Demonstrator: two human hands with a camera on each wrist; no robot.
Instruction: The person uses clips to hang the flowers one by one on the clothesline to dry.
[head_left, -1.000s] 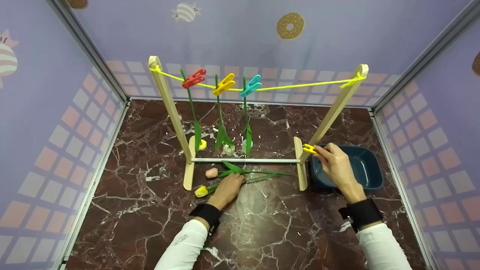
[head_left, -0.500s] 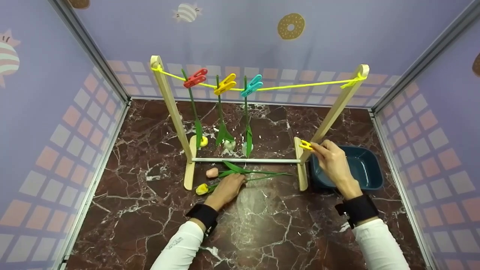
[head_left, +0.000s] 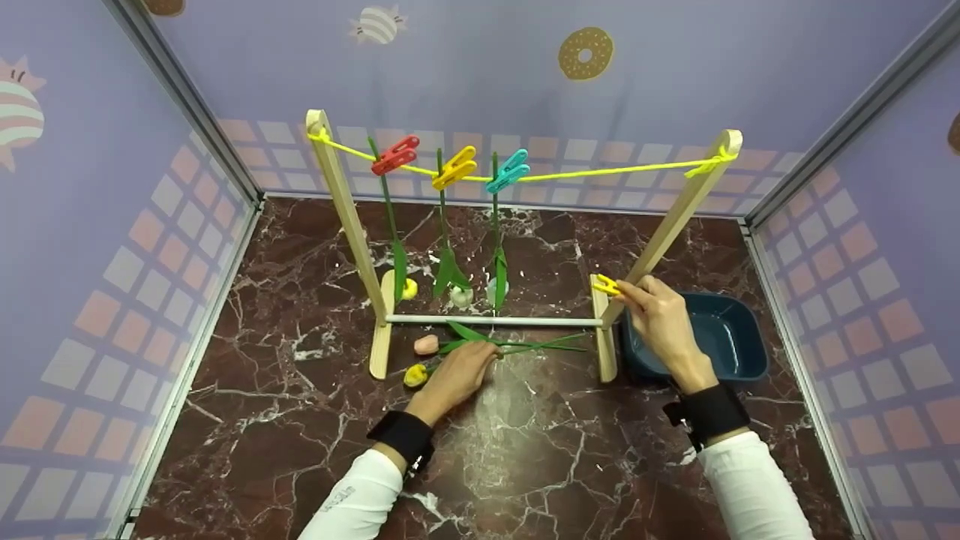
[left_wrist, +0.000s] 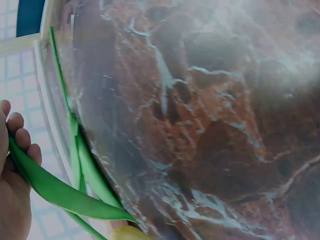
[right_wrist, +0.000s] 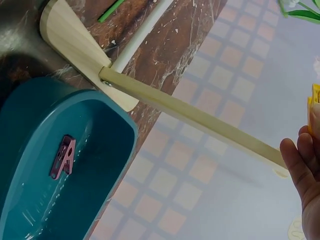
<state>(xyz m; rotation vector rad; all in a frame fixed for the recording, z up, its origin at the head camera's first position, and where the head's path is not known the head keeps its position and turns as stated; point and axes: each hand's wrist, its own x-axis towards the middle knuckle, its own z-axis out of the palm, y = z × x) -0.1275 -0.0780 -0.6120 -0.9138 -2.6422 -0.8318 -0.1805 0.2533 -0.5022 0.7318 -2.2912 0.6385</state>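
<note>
Yellow clothespin (head_left: 607,285), teal basin (head_left: 724,339), white-veined maroon floor (head_left: 540,480)

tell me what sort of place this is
Probably a small staged booth rather than an ordinary room: printed lilac wall panels rise on three sides, metal strips run along the corners, and a wooden rack stands on the marble-patterned surface between them.
</note>
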